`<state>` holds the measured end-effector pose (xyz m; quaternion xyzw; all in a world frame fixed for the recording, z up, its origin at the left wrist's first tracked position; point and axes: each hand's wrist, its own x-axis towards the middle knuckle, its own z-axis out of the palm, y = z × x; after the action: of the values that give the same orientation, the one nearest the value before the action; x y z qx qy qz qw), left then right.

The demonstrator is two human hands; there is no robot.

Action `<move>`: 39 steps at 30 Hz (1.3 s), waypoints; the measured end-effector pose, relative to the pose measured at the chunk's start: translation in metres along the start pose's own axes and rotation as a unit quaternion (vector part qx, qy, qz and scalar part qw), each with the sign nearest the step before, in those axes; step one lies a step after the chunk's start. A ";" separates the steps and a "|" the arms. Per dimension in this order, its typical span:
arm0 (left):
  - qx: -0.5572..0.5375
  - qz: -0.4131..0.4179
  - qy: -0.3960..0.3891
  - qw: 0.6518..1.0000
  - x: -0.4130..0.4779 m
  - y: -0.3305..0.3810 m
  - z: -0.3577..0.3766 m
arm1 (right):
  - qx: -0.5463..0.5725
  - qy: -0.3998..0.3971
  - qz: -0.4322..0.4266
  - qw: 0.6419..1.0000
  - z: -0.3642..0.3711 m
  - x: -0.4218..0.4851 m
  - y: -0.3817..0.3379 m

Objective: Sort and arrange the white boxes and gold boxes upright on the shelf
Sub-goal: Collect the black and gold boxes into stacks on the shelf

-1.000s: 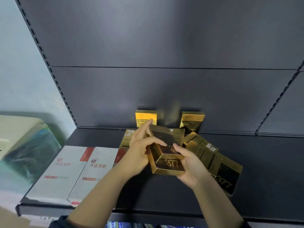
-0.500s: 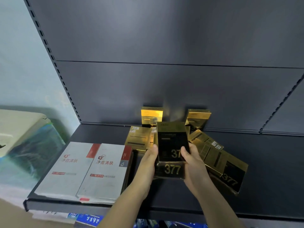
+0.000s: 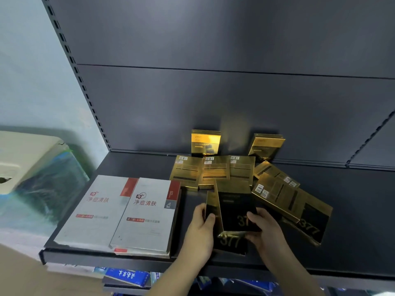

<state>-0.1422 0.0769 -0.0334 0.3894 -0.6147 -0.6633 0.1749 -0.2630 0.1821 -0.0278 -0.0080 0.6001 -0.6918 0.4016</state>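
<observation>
The thumb of the left hand (image 3: 199, 229) presses on the gold side of the held gold box (image 3: 235, 208). The thumb of the right hand (image 3: 267, 229) lies on its black face. Both hands curl round this box, which is tilted over the front of the shelf (image 3: 352, 210). Just below it is a box marked 377 (image 3: 229, 242). To the left of the held gold box, two white boxes (image 3: 98, 210) lie flat, side by side. Behind it three flat gold boxes (image 3: 214, 171) make a row, and further behind two upright gold boxes (image 3: 205, 142) stand at the back panel (image 3: 235, 103). To the right of it lies a pile of gold boxes (image 3: 277, 195).

The right hand (image 3: 267, 233) hides the last digit on the held gold box (image 3: 233, 204); blue packs (image 3: 126, 276) at seven o'clock run off-frame.
</observation>
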 end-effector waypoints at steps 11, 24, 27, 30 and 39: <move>0.172 0.028 0.038 0.984 0.004 -0.013 -0.015 | -0.214 0.069 0.045 0.973 -0.031 0.001 -0.001; 0.168 0.096 0.064 0.979 0.007 -0.009 -0.002 | -0.433 0.045 -0.036 0.899 -0.027 -0.019 -0.002; 0.169 0.079 0.056 0.981 0.006 -0.004 0.003 | -0.490 0.065 -0.040 0.869 -0.027 -0.019 -0.004; 0.244 0.082 0.053 0.965 0.012 -0.008 0.005 | -0.548 0.079 -0.046 0.831 -0.030 -0.018 -0.007; 0.305 0.079 0.050 0.948 0.021 0.014 0.007 | -0.601 0.133 -0.234 0.752 -0.062 0.000 -0.057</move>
<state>-0.1638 0.0643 -0.0269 0.4072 -0.8068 -0.4078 0.1301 -0.3249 0.2306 0.0023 -0.2960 0.9190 -0.2545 0.0555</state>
